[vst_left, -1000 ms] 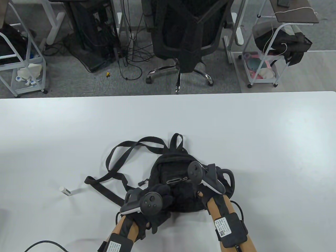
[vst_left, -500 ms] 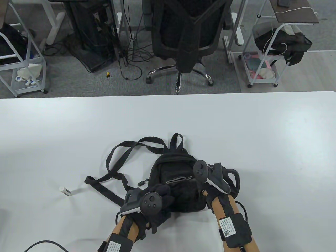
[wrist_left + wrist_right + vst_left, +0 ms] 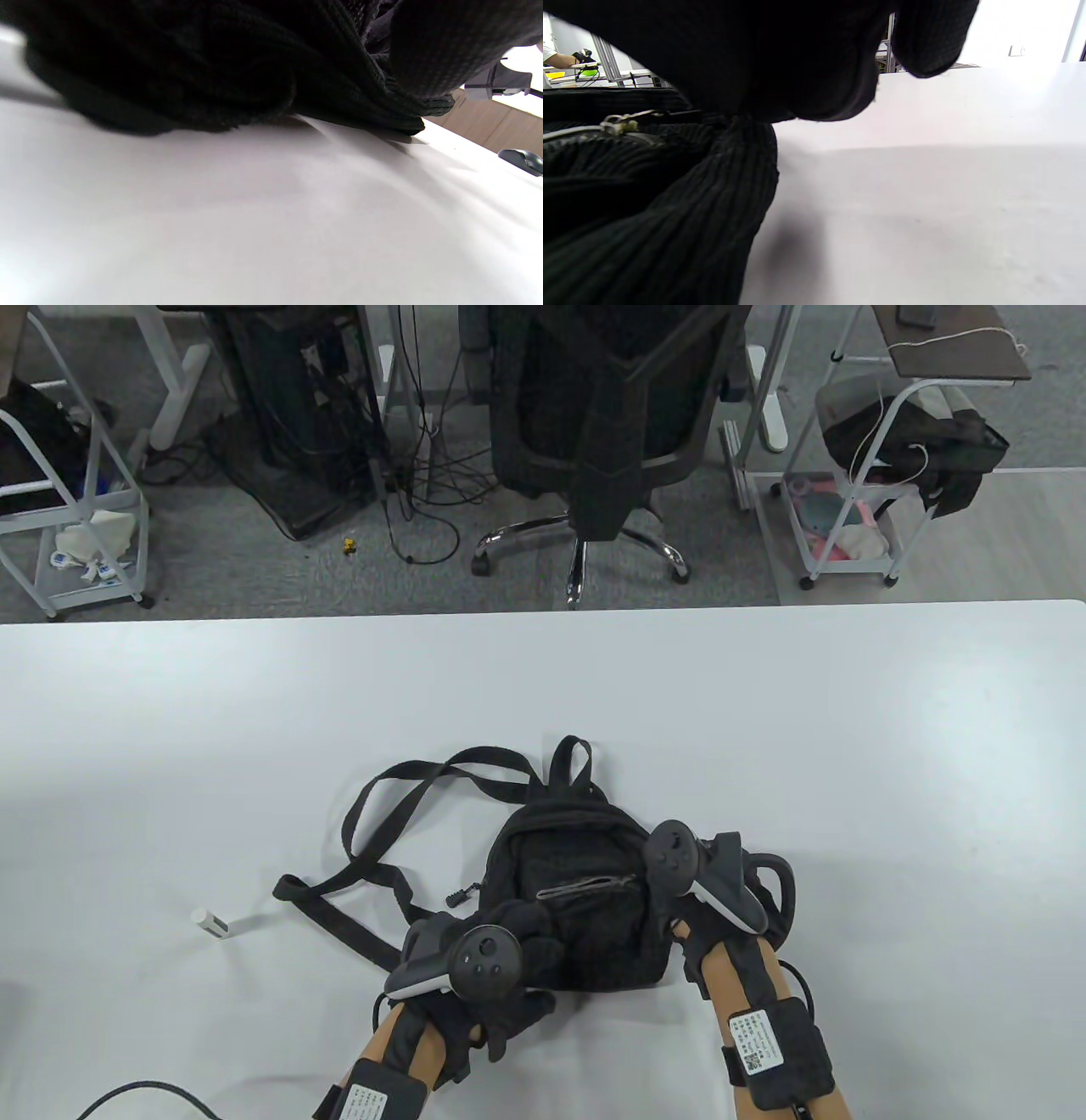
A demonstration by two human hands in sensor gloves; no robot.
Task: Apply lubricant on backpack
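A small black backpack (image 3: 585,933) lies on the white table (image 3: 764,712), with its straps spread to the left. My left hand (image 3: 519,937) grips its lower left corner and holds it down. Dark fabric (image 3: 169,76) fills the top of the left wrist view. My right hand (image 3: 652,895) is at the right end of the front pocket zipper (image 3: 585,887), its fingers hidden under the tracker. In the right wrist view the metal zipper pull (image 3: 623,123) runs up into my gloved fingers (image 3: 797,63). A white lubricant stick (image 3: 212,922) lies on the table to the left, untouched.
The backpack's straps (image 3: 373,857) loop out to the left, between the bag and the stick. A black cable (image 3: 136,1094) lies at the near left edge. An office chair (image 3: 594,432) and wire carts (image 3: 857,475) stand beyond the table's far edge.
My right hand has moved to the right along the front pocket zipper, and the zipper pull has moved right with it. The left hand and the stick have not moved.
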